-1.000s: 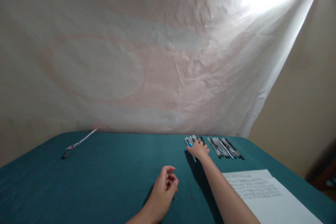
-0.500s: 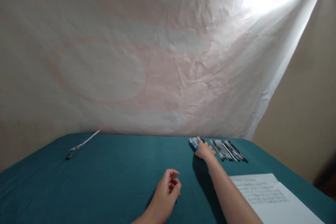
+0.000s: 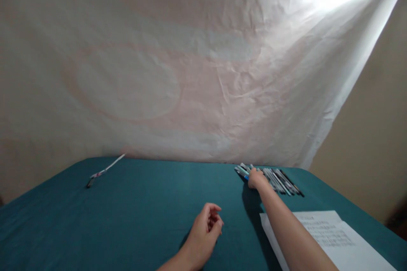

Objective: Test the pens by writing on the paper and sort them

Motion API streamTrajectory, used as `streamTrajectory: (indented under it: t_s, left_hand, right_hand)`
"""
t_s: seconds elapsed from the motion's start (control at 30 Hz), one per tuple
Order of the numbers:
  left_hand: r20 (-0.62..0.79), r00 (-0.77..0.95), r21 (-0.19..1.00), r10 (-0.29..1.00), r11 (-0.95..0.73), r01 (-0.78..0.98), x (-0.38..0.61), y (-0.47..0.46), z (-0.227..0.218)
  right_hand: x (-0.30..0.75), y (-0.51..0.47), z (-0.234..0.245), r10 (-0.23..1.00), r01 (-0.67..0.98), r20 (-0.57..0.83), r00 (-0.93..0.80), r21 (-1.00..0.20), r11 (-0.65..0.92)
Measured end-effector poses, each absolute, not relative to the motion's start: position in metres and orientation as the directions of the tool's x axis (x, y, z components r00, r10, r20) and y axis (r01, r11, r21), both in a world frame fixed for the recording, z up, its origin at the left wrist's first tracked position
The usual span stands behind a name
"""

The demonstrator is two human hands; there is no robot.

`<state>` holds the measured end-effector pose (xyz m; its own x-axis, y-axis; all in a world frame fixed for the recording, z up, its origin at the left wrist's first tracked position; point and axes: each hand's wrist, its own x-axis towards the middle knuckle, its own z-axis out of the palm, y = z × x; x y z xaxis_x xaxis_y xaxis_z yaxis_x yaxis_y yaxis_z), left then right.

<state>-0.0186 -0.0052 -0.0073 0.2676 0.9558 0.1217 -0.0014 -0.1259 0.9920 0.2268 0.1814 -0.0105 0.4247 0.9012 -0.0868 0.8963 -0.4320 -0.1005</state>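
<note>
My right hand [image 3: 257, 178] reaches far across the teal table [image 3: 136, 203] and rests on a row of pens [image 3: 270, 175] lying at the table's far right edge. Its fingers curl over the pens on the left side of the row, and what they grip is hidden. My left hand [image 3: 205, 230] rests near the middle front of the table with its fingers loosely curled; I see nothing in it.
A printed white sheet of paper [image 3: 330, 237] lies at the front right, partly under my right forearm. A single pen-like object with a white strip [image 3: 104, 170] lies at the far left. A wrinkled pale cloth [image 3: 190, 72] hangs behind the table.
My right hand has slid to the right along the pens, closing the gap between the two groups. My left hand has barely moved.
</note>
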Motion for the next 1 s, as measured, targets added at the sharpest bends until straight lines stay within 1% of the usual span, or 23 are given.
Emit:
streamTrajectory:
  t_s: [0.1,0.2,0.33,0.43,0.5,0.6,0.67,0.7,0.73,0.77,0.8,0.87,0.93,1.0]
  left_hand:
    - [0.128,0.275,0.991,0.953,-0.133,0.0,-0.019,-0.005,-0.007]
    - [0.134,0.286,0.99,0.949,-0.138,-0.007,-0.02,-0.006,-0.006]
    - [0.133,0.275,0.991,0.952,-0.133,-0.018,-0.02,-0.007,-0.005]
    - [0.124,0.26,0.992,0.957,-0.115,-0.051,-0.02,-0.005,-0.01]
    - [0.109,0.233,0.992,0.966,-0.091,-0.085,-0.02,0.0,-0.015]
    - [0.068,0.166,0.984,0.984,-0.039,-0.175,-0.022,0.005,-0.018]
    - [0.05,0.15,0.962,0.987,-0.007,-0.272,-0.024,0.005,-0.014]
    - [0.073,0.177,0.945,0.982,-0.011,-0.327,-0.025,0.004,-0.01]
    - [0.117,0.201,0.923,0.973,-0.031,-0.384,-0.025,0.002,-0.006]
    - [0.129,0.189,0.901,0.973,-0.035,-0.433,-0.025,0.0,-0.001]
    - [0.093,0.133,0.883,0.987,-0.02,-0.469,-0.025,-0.002,0.002]
    - [-0.04,0.014,0.841,0.999,0.041,-0.54,-0.024,-0.006,0.006]
    - [-0.203,-0.079,0.786,0.976,0.115,-0.607,-0.023,-0.007,0.005]
    - [-0.334,-0.124,0.734,0.934,0.175,-0.656,-0.024,-0.004,0.002]
  right_hand:
    - [0.234,0.179,-0.008,0.906,0.9,-0.099,0.412,-0.109,-0.421]
    - [0.24,0.172,-0.004,0.921,0.909,-0.094,0.379,-0.147,-0.389]
    - [0.242,0.158,0.005,0.944,0.915,-0.079,0.321,-0.231,-0.33]
    - [0.228,0.144,0.011,0.973,0.917,-0.068,0.221,-0.325,-0.231]
    - [0.209,0.131,0.014,0.991,0.909,-0.059,0.121,-0.393,-0.134]
    - [0.169,0.103,0.019,0.996,0.859,-0.032,-0.079,-0.509,0.052]
    - [0.142,0.079,0.025,0.958,0.711,0.024,-0.286,-0.665,0.229]
    - [0.129,0.067,0.028,0.92,0.62,0.065,-0.387,-0.72,0.312]
    - [0.117,0.055,0.031,0.876,0.534,0.106,-0.471,-0.756,0.379]
    - [0.107,0.044,0.034,0.837,0.473,0.132,-0.532,-0.773,0.423]
    - [0.097,0.034,0.036,0.819,0.434,0.155,-0.553,-0.785,0.442]
    - [0.081,0.018,0.036,0.811,0.394,0.193,-0.552,-0.797,0.458]
    - [0.068,0.008,0.031,0.832,0.393,0.207,-0.515,-0.805,0.444]
    - [0.059,0.002,0.023,0.86,0.413,0.195,-0.471,-0.813,0.411]
